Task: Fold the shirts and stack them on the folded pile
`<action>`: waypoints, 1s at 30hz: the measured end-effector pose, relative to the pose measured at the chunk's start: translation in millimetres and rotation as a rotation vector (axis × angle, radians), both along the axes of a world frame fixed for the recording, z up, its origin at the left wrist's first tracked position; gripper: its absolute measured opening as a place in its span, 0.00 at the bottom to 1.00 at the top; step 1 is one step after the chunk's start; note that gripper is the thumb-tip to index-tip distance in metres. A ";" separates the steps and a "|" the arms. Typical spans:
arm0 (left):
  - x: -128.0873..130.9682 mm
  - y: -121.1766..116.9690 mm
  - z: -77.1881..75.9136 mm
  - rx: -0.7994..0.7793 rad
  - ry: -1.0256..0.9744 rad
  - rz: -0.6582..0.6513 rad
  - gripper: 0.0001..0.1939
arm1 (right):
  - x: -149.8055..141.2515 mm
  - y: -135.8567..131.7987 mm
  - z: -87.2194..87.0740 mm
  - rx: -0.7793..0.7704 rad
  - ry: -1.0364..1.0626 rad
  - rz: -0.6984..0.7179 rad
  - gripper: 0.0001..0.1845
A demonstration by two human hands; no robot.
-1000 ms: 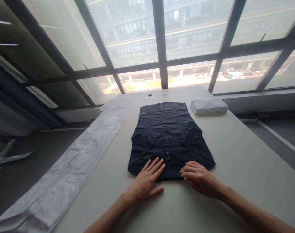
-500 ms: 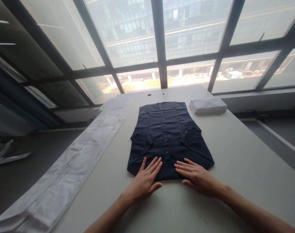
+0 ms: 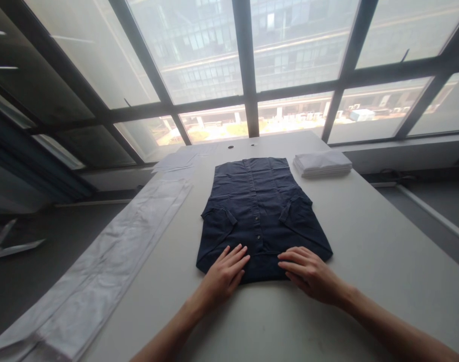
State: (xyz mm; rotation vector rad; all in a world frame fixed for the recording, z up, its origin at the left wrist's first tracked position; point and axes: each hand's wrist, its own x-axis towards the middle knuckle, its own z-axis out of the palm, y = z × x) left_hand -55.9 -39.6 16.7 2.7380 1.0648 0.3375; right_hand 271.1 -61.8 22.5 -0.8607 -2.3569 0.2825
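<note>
A dark navy buttoned shirt (image 3: 252,201) lies front up on the table, its sleeves folded in across the front and small buttons down the middle. My left hand (image 3: 223,274) rests on the left part of its near end, fingers stretched over the fabric and thumb by the near edge. On the right part of that end is my right hand (image 3: 308,274), fingers lightly bent on the cloth, thumb low beside the edge. Between the two hands a strip of the near edge shows. Neither hand lifts the cloth.
A stack of folded white cloth (image 3: 323,164) sits at the table's far right. Along the left side runs a long whitish sheet (image 3: 112,251), with white papers (image 3: 176,161) beyond it. The white table (image 3: 383,261) reaches to large windows (image 3: 289,45).
Both thumbs have drawn in toward the shirt's near edge. The right fingers have bent more and shifted slightly right. The shirt itself looks unchanged.
</note>
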 end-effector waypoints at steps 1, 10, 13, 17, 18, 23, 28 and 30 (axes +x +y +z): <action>-0.5 0.9 -1.0 -0.016 0.004 -0.004 0.25 | -1.1 0.2 -0.2 -0.008 -0.013 0.008 0.13; -3.4 3.5 -2.8 -0.064 -0.015 0.008 0.25 | -2.3 2.2 -0.1 -0.063 0.001 0.003 0.10; -3.3 3.6 -1.1 -0.082 -0.008 0.009 0.24 | -2.3 1.7 0.6 -0.069 -0.007 0.003 0.10; -3.5 4.5 0.8 -0.126 -0.039 0.020 0.25 | -2.9 1.4 1.4 -0.074 -0.004 0.002 0.10; -3.5 4.8 1.2 -0.135 -0.052 0.022 0.25 | -3.1 1.4 1.6 -0.074 -0.003 0.002 0.10; -3.2 5.3 2.7 -0.159 -0.078 0.025 0.24 | -3.4 1.6 0.6 -0.077 0.003 0.009 0.11; -3.4 4.4 3.9 -0.167 -0.084 0.030 0.24 | -2.3 2.3 0.0 -0.091 0.006 0.022 0.11; -3.2 4.0 4.6 -0.180 -0.088 0.033 0.23 | -2.1 2.6 0.0 -0.101 0.005 0.026 0.11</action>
